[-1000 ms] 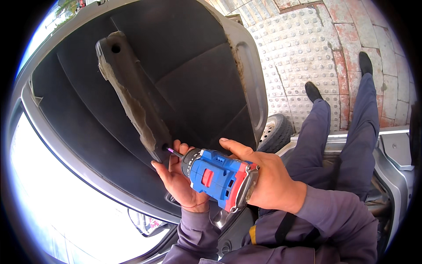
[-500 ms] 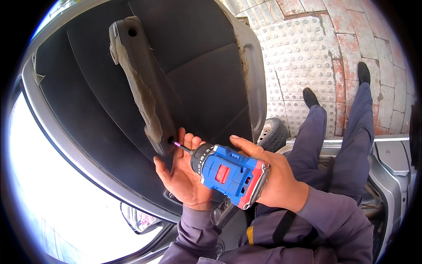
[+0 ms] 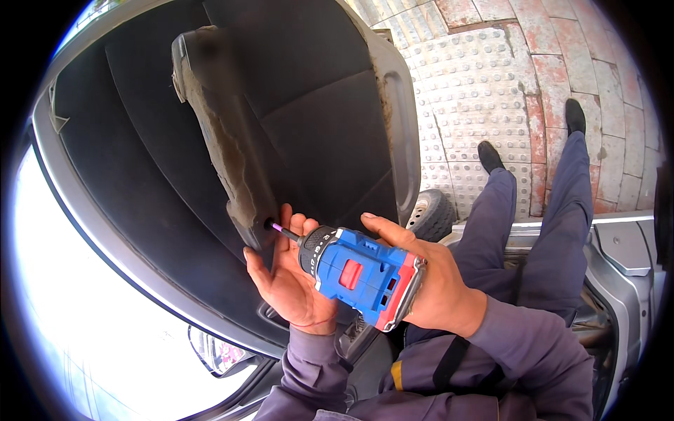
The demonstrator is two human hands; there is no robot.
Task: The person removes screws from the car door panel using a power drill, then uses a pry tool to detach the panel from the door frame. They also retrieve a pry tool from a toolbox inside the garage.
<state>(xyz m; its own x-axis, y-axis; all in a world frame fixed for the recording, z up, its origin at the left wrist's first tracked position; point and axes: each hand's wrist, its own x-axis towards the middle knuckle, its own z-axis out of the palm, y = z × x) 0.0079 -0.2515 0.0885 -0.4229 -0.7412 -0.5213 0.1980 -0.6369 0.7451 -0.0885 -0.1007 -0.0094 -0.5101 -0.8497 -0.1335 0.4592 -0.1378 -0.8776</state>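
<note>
– Gripping what with the right hand (image 3: 444, 289)?

– Grasping a blue-and-red cordless drill (image 3: 357, 275) from behind, with most fingers hidden beneath it. Held over the near edge of the dark car door panel (image 3: 326, 119), close to the lower right corner.

– Aiming at what?

– At the door armrest (image 3: 237, 154), set diagonally across the panel, worn and peeling along the left side. Pointing the purple-tipped screwdriver bit (image 3: 287, 234) at the round hole (image 3: 269, 223) in its near end. Right at the mouth; cannot tell how deep, if inside at all.

– Holding anything with the left hand (image 3: 298, 288)?

– Nothing visible. Turned palm up, loosely spread, cupped just beside the black chuck (image 3: 316, 251). Reaching with fingertips past the bit and with the thumb beside the armrest's near end; cannot tell about contact there.

– Anything farther out?

– Off the panel's lower right corner, a wheel (image 3: 432, 214); beyond the right edge, dimpled paving (image 3: 474, 98); off the lower left edge, a side mirror (image 3: 217, 351).
</note>
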